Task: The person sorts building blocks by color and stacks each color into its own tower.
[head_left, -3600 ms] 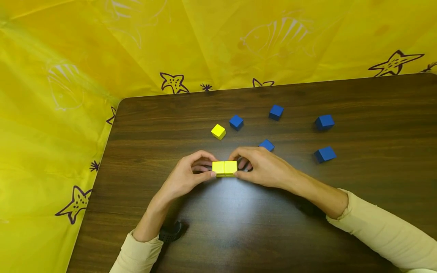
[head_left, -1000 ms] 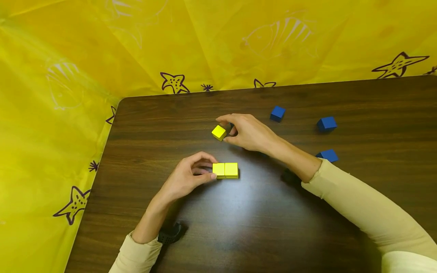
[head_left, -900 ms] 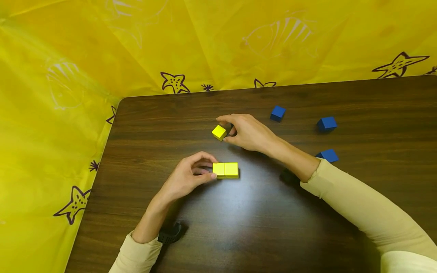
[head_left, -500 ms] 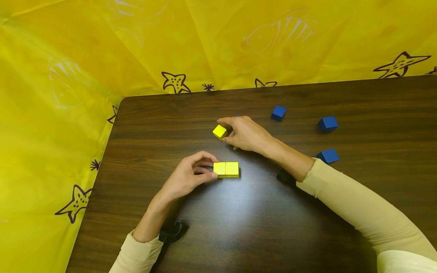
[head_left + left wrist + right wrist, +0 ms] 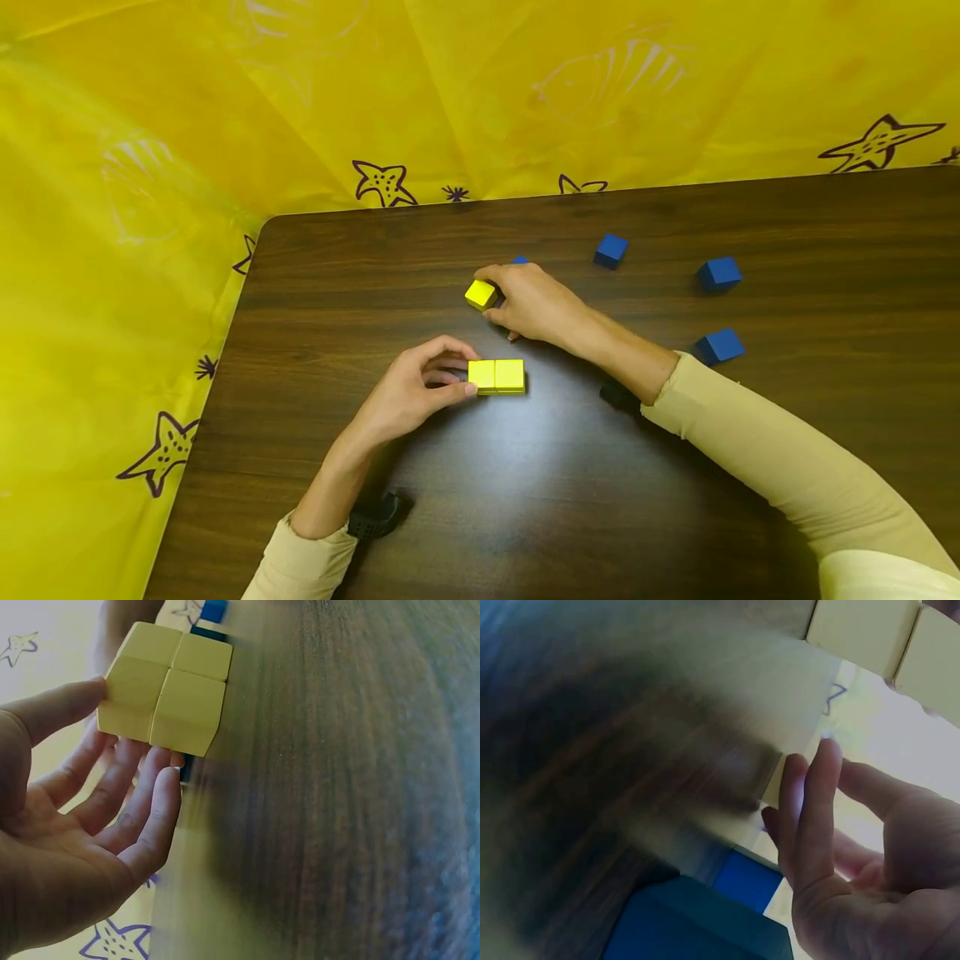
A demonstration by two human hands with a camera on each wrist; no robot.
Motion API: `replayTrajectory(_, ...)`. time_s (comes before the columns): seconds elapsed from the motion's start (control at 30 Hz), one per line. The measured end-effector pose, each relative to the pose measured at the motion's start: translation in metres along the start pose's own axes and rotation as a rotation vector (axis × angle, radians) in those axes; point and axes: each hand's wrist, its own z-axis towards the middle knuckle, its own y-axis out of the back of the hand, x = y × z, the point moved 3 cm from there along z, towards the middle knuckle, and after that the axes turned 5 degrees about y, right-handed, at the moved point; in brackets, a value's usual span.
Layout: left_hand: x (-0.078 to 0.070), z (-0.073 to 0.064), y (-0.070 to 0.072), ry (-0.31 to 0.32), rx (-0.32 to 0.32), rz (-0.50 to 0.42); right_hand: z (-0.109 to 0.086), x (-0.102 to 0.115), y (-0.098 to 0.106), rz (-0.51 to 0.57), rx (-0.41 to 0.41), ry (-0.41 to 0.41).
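Four yellow cubes form a small block two wide and two high; the yellow stack (image 5: 497,377) shows two tops in the head view and two rows of faces in the left wrist view. My left hand (image 5: 408,387) holds the stack's left end, thumb in front and fingers behind. Further back, my right hand (image 5: 543,304) pinches a single yellow cube (image 5: 480,295) between thumb and index finger. In the right wrist view the fingers (image 5: 821,817) mostly hide that cube. A blue cube (image 5: 521,260) peeks out behind the right hand.
On the brown wooden table (image 5: 465,517) stand more blue cubes: one at the back (image 5: 611,251), plus a far right blue cube (image 5: 719,274) and a nearer blue cube (image 5: 722,346) beside the right sleeve. A yellow cloth (image 5: 465,92) hangs behind and left.
My right hand has left the stack's right end, reached back to the single yellow cube and closed its fingertips on it. My left hand has stayed at the stack.
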Motion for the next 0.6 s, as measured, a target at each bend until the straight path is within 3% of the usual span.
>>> replayTrajectory(0.6, -0.0003, 0.0003, -0.0009, -0.001, 0.0, 0.017, -0.0012, -0.0004, -0.0007, -0.018, -0.048, 0.016)
